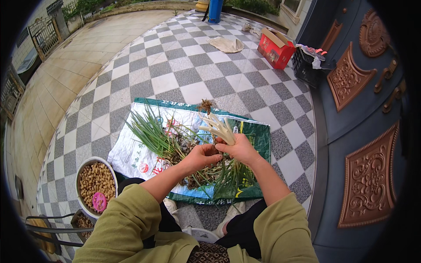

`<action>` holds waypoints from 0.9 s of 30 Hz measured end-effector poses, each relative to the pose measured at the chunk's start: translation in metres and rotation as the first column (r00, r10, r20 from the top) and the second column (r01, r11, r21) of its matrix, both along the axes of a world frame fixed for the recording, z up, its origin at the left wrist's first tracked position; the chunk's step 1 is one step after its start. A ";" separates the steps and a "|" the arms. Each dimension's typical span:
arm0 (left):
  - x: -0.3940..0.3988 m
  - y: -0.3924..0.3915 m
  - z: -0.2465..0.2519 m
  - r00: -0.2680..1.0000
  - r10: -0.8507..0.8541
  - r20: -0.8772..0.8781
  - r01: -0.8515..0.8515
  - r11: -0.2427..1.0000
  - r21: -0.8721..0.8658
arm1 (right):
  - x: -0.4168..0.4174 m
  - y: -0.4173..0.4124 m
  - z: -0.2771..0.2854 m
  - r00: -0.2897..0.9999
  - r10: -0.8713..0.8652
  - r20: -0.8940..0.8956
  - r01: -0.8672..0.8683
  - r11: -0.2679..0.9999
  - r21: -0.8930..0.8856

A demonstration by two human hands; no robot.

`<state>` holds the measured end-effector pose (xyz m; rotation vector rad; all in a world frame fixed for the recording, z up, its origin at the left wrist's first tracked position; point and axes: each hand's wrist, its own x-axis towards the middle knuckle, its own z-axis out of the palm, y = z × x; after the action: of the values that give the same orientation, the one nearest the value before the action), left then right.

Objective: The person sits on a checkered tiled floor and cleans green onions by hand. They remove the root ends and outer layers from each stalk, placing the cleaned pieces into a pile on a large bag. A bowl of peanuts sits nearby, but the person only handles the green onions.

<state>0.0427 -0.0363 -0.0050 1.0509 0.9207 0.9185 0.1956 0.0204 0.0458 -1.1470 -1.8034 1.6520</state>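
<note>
My right hand (241, 149) grips a bunch of cleaned scallions (222, 130), white stems up and green leaves hanging below the fist. One scallion with a brown root clump (206, 106) stands beside the bunch, its lower part running in between my hands. At that stalk, the fingers of my left hand (204, 157) pinch together close to my right thumb; what exactly lies under the fingertips is partly hidden. Below the hands is a heap of dirty peelings and roots (200, 174). A pile of green scallions (148, 133) lies to the left on a flattened woven plastic sack (126, 148).
A white bowl of peanuts (95, 184) with a pink lid-like piece (99, 202) stands at left, near a chair frame (49, 227). A red carton (276, 49), a black crate (307, 65) and a cloth (226, 44) are farther off. A dark door (335, 138) borders the right.
</note>
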 end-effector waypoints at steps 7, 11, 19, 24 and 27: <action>-0.021 0.005 0.001 0.975 0.202 0.087 -0.182 0.962 -0.203 | 0.011 0.005 -0.006 0.982 -0.163 0.100 0.157 0.986 0.063; -0.033 0.007 0.009 0.921 0.312 0.232 -0.229 0.917 -0.326 | 0.017 -0.004 -0.011 0.986 -0.099 0.131 0.095 0.995 0.037; -0.033 0.007 0.012 0.835 0.372 0.405 -0.248 0.912 -0.325 | -0.001 -0.014 -0.030 0.997 -0.061 0.039 0.058 0.996 0.071; -0.033 0.005 0.030 0.719 0.409 0.562 -0.279 0.910 -0.306 | -0.006 -0.014 -0.026 0.989 -0.129 -0.076 0.128 0.992 -0.010; -0.036 0.005 0.027 0.693 0.402 0.599 -0.291 0.915 -0.278 | -0.004 -0.010 -0.023 0.973 -0.224 -0.063 0.228 0.972 0.056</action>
<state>0.0070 -0.0313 0.0215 0.3451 0.5874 1.3892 0.1921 0.0106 0.0227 -1.2159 -1.6120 1.4715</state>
